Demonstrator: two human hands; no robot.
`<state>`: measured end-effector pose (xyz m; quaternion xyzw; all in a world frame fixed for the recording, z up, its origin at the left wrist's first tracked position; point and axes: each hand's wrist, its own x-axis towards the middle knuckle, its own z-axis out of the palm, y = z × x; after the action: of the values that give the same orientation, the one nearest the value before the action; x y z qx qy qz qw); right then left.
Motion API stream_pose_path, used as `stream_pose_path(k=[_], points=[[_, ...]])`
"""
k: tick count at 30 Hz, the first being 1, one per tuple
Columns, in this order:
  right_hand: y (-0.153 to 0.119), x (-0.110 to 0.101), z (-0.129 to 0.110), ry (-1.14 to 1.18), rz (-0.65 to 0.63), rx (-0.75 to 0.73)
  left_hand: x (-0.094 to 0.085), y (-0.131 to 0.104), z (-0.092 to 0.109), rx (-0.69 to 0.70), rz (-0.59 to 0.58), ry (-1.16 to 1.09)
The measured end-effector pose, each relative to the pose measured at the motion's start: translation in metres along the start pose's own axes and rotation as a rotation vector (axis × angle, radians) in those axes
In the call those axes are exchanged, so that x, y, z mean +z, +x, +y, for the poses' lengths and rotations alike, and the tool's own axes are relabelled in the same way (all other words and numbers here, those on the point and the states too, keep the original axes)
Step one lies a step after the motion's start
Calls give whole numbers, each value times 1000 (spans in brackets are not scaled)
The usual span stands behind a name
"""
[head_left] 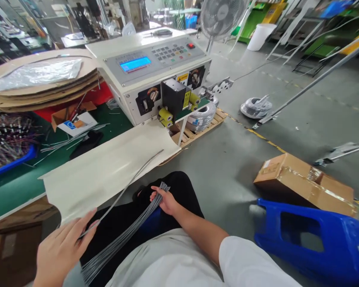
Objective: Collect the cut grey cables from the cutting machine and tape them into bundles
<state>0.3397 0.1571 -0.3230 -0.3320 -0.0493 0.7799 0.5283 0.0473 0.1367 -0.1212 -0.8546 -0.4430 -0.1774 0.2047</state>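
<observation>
My right hand (165,200) is closed around one end of a bundle of thin grey cables (128,233), which slants across my lap to the lower left. Between the fingers and thumb of my left hand (67,243) is a short length of grey cable (125,187). Its far end rests over the cream-coloured chute (107,171) in front of the wire cutting machine (155,75). Yellow rollers (165,114) and a lit blue display (135,64) show on the machine.
Left on the green table are loose cut cables (68,141), a small open box (74,119) and a blue tray (14,163) of wires. To my right lie a cardboard box (302,183) and a blue plastic stool (305,235). Cable coils (255,107) sit beyond the machine.
</observation>
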Motion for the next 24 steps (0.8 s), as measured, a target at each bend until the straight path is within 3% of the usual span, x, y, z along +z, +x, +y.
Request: stream_pose_path(k=[3, 5, 12, 18, 24], points=[[3, -2, 1, -20, 11, 30, -17, -28, 8, 130, -120, -77], [4, -3, 2, -29, -1, 48, -22, -48, 20, 141, -206, -146], [-4, -3, -1, -20, -71, 43, -7, -111, 61, -91, -396, -268], [-5, -2, -1, 9, -88, 48, 9, -124, 71, -284, -525, -327], [-3, 0, 2, 14, -33, -7, 23, -123, 74, -261, -554, -396]])
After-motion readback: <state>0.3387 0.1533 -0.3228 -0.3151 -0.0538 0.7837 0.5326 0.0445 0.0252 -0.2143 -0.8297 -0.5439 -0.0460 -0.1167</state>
